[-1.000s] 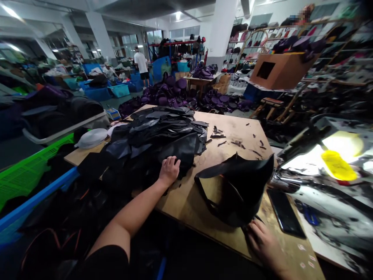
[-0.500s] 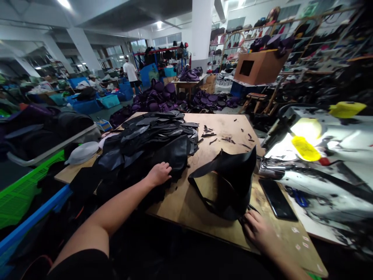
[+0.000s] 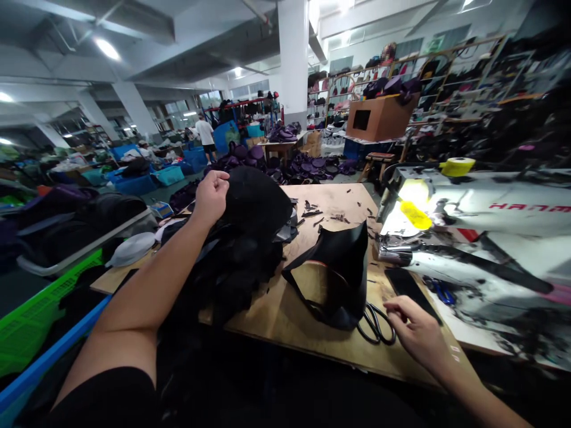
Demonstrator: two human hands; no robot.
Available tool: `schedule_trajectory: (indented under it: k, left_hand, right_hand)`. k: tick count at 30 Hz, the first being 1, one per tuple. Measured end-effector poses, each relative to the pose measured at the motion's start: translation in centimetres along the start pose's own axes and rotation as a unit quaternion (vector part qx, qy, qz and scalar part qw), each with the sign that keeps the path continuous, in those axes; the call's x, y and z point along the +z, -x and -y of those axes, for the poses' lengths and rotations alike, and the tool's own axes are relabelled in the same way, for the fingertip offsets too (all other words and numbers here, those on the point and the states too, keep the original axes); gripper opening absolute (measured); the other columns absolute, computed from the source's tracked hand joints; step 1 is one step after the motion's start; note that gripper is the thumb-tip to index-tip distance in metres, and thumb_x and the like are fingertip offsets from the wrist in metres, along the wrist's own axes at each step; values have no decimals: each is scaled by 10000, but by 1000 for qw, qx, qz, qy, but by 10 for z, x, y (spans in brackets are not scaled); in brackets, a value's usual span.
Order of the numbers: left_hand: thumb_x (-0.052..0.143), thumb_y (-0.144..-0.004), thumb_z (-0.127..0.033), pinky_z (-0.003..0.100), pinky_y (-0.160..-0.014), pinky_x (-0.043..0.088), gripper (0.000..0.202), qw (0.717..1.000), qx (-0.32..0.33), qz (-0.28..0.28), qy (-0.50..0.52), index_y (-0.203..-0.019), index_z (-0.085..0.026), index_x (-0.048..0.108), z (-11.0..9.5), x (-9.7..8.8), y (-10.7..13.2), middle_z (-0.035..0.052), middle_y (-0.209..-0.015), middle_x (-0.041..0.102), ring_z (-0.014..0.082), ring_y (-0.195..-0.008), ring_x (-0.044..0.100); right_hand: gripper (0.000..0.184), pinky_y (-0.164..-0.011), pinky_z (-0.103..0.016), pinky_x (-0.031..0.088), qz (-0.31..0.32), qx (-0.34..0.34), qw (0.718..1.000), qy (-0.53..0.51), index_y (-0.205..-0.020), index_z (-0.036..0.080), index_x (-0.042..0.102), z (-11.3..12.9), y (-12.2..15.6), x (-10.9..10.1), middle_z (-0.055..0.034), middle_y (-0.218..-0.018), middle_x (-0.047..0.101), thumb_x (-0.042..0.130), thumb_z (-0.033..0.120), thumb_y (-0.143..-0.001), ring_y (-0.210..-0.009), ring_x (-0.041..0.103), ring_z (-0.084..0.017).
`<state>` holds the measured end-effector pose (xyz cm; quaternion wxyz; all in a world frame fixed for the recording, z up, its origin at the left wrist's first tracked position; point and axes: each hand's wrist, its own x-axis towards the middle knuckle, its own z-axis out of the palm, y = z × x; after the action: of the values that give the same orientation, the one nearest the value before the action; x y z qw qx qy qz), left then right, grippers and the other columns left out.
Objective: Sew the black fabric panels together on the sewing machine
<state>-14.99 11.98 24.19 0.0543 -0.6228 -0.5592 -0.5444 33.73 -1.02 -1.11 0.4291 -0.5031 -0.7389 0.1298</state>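
My left hand [image 3: 210, 195] is raised above a pile of black cut pieces [image 3: 241, 261] and is closed on one black piece [image 3: 259, 202], lifted off the pile. My right hand [image 3: 413, 331] rests on the wooden table [image 3: 330, 351] with its fingers spread and empty, just right of black-handled scissors [image 3: 377, 324]. A black half-sewn bag part [image 3: 336, 276] stands on the table between my hands.
A white sewing machine [image 3: 473, 220] with a lit lamp stands at the right, a dark phone [image 3: 408, 285] lying before it. Green and blue crates [image 3: 40, 321] sit at the left. Purple pieces [image 3: 285, 163] cover the floor beyond; a person [image 3: 205, 135] stands far back.
My left hand rose from the pile holding a black piece. My right hand moved away from the bag part, uncovering the scissors. The view tilted upward.
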Motion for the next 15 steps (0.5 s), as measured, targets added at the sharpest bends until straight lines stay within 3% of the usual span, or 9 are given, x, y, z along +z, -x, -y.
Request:
schedule_trajectory:
  k: [4,6,9,12,15]
  left_hand:
    - [585,-855,-245,288,-660,512,187,991,-23,12,133,-954,-172,726,-86,-29,10,5,-705,607,157,-671,593]
    - [605,-861,-252,319,-689,539,189,989,16,42,138,-976,-192,742,-131,-47,26,7,-718,620,170,-692,612]
    - [629,-884,-254,381,-862,542,172,978,189,76,42,-1005,-247,751,-187,-73,49,5,-850,670,184,-829,624]
    - [604,-916,-284,462,-1018,462,147,918,369,116,-90,-960,-219,728,-223,-81,69,47,-1051,666,237,-1049,587]
    - [512,-973,-299,419,-983,469,195,862,415,243,-163,-949,-189,671,-241,-63,87,80,-1081,664,250,-1074,594]
  right_hand:
    - [198,-588,-270,509,43,-36,997,-44,-920,226,701,63,-43,-41,-46,-822,683,578,378,-953,-712,637,-175]
    - [214,-603,-270,514,57,-57,995,-67,-936,227,716,95,-67,-62,-45,-827,696,600,406,-950,-723,641,-176]
    - [262,-641,-293,536,31,-61,989,-134,-941,220,730,138,-103,-93,-43,-813,703,648,468,-921,-716,643,-178]
    - [335,-737,-336,573,10,-61,961,-269,-1057,215,712,179,-130,-120,-59,-944,718,651,511,-912,-798,665,-188]
    - [460,-832,-374,575,106,-103,931,-333,-1219,223,661,216,-142,-132,-90,-1158,702,613,564,-914,-970,680,-224]
